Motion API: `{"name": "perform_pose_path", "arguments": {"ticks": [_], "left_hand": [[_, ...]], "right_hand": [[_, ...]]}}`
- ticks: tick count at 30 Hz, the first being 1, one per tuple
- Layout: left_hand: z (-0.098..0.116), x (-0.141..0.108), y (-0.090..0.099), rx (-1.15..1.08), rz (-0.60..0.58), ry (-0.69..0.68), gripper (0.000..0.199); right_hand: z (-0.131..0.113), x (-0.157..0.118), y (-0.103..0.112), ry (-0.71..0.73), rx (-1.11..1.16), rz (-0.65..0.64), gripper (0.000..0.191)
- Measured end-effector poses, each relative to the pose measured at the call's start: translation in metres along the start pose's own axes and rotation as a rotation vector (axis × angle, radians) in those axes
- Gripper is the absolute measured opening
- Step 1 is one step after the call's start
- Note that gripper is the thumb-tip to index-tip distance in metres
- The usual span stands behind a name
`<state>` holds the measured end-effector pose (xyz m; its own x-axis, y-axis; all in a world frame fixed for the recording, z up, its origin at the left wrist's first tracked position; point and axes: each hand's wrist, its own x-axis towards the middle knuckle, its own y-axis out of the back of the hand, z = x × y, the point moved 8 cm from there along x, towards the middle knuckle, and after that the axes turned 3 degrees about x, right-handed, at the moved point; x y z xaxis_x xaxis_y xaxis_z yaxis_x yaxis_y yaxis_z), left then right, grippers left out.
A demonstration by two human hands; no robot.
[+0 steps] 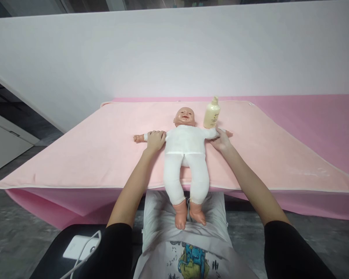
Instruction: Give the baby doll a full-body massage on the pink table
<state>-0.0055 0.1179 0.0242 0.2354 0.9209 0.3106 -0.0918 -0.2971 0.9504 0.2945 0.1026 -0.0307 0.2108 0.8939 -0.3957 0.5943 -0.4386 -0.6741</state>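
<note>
A baby doll [185, 141] with a white cloth body lies on its back, head away from me and legs hanging over the table's near edge. Its arms stretch out to both sides. My left hand [156, 140] is closed over the doll's arm on the left, between shoulder and wrist. On the other side, my right hand [221, 140] grips the doll's other arm near the wrist, thumb on top and fingers partly hidden beneath. Just beyond that arm stands a pale yellow pump bottle [211, 113], upright and close to my right hand.
A light pink mat [119, 162] covers most of the table, over a darker pink cloth [317, 124]. Behind it rises a white partition [174, 50]. A white device with a cable [80, 247] rests on a black seat at the lower left.
</note>
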Motion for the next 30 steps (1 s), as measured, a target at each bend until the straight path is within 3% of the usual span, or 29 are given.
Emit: {"name": "perform_pose_path", "arguments": {"ticks": [17, 19, 21, 24, 26, 28, 30], "left_hand": [[0.001, -0.001, 0.000, -0.045, -0.006, 0.033, 0.041], [0.002, -0.001, 0.009, -0.064, 0.040, 0.035, 0.040], [0.012, -0.007, 0.032, -0.107, 0.153, -0.020, 0.037], [0.030, -0.047, 0.089, -0.266, 0.493, -0.071, 0.031], [0.038, -0.103, 0.120, -0.442, 0.785, 0.010, 0.025], [0.048, -0.171, 0.131, -0.650, 1.040, 0.069, 0.021], [0.062, -0.234, 0.126, -0.767, 1.173, 0.063, 0.018]], "right_hand": [[0.000, -0.001, -0.001, 0.015, 0.002, -0.017, 0.014], [0.000, -0.001, -0.001, 0.012, 0.004, -0.007, 0.012], [0.000, -0.001, 0.000, 0.015, 0.007, 0.007, 0.011], [0.000, 0.000, 0.001, 0.022, 0.004, 0.016, 0.011], [0.001, 0.000, 0.001, 0.018, 0.002, 0.010, 0.011], [0.002, 0.001, 0.001, 0.014, 0.004, -0.003, 0.010], [0.003, 0.001, 0.000, 0.014, 0.006, -0.012, 0.010]]}}
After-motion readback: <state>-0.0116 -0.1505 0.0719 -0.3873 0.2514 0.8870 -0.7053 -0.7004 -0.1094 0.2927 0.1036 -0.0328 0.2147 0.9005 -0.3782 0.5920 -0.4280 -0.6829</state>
